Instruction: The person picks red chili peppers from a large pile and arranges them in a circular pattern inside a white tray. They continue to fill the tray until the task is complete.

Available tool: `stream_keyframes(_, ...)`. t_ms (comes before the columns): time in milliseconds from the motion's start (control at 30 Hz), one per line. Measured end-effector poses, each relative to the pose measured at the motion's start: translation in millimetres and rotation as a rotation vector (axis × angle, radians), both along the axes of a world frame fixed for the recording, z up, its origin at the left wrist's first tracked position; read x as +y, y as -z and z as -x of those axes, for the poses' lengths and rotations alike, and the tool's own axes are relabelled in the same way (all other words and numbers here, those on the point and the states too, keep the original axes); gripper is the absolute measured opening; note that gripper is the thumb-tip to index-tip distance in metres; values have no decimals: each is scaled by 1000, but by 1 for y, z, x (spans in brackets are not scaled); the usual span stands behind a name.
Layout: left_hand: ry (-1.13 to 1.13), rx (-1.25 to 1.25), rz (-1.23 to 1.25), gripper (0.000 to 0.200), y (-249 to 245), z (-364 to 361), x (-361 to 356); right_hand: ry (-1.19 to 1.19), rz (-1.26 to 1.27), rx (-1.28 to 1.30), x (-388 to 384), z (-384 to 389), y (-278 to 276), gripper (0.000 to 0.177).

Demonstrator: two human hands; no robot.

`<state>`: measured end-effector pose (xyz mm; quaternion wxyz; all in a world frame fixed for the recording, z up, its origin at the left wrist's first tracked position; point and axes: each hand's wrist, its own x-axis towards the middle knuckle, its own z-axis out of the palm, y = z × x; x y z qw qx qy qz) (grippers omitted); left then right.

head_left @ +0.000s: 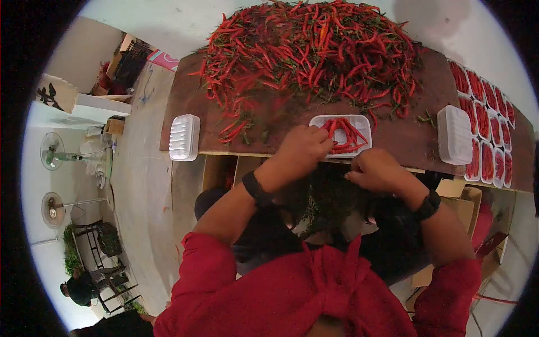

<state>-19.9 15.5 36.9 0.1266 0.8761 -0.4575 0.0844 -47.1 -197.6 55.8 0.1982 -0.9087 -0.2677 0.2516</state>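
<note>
A white foam tray (340, 119) lies at the near edge of the brown board, with several red chili peppers (349, 135) in it, mostly lengthwise. My left hand (306, 147) reaches over the tray's left side, its fingers closed on the chili peppers there. Just off the tray's front right corner is my right hand (377, 168), fingers curled in and thumb pointing left; whatever it may hold is hidden. Behind the tray a large heap of red chili peppers (314, 50) with green stems covers the back of the board.
Stacked white trays stand at left (184, 137) and right (455, 135) of the board (432, 84). Rows of filled trays (487, 121) sit at far right. Cardboard boxes (460, 208) are below right. Fans (53, 151) and a seated person (81, 287) are off to the left.
</note>
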Motion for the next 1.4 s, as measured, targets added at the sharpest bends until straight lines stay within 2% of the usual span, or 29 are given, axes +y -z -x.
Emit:
stream_keyframes(133,-25,-4,36,19,-7,-3,9,24,-35,-12,1,0,0,29)
stream_keyframes(200,-170,-21,-66,20,-10,-13,23,31,-34,-3,1,0,0,29)
stream_keyframes(267,-384,-5,-83,18,-13,-21,45,20,-34,2,2,0,-1,29)
stream_keyframes(333,-621,-6,-214,16,-31,-27,64,32,-47,-2,2,1,1,29)
stream_keyframes(400,-763,27,-225,15,-38,-29,87,43,-58,-4,1,1,1,28)
stream_keyframes(433,-760,28,-222,15,-31,-33,104,36,-69,-23,1,1,1,28)
stream_keyframes(500,-827,9,-414,10,-13,-42,128,31,-80,-42,3,-3,-2,28)
stream_keyframes(533,-824,9,-413,10,-10,-42,129,25,-25,37,5,-6,-8,30)
stream_keyframes(600,-941,183,-513,12,-9,-43,129,21,30,118,5,-9,-9,32)
stream_keyframes(800,-983,260,-539,15,-13,-46,116,9,-38,-3,2,-8,6,33)
stream_keyframes(900,-902,159,-471,17,-21,-44,110,10,-48,-12,2,-8,4,32)
stream_keyframes(1033,-930,171,-466,18,-11,-48,109,56,-74,8,3,-8,-1,30)
stream_keyframes(1200,-974,294,-520,29,-18,-51,99,61,-60,1,1,-8,-2,29)
stream_keyframes(1300,-1008,247,-499,36,-18,-50,96,57,-65,-5,0,-9,-1,28)
stream_keyframes(1333,-1006,247,-500,36,-22,-48,94,64,-65,-2,0,-9,-2,28)
stream_keyframes(1400,-938,147,-421,17,-32,-45,90,71,-65,2,0,-8,-2,27)
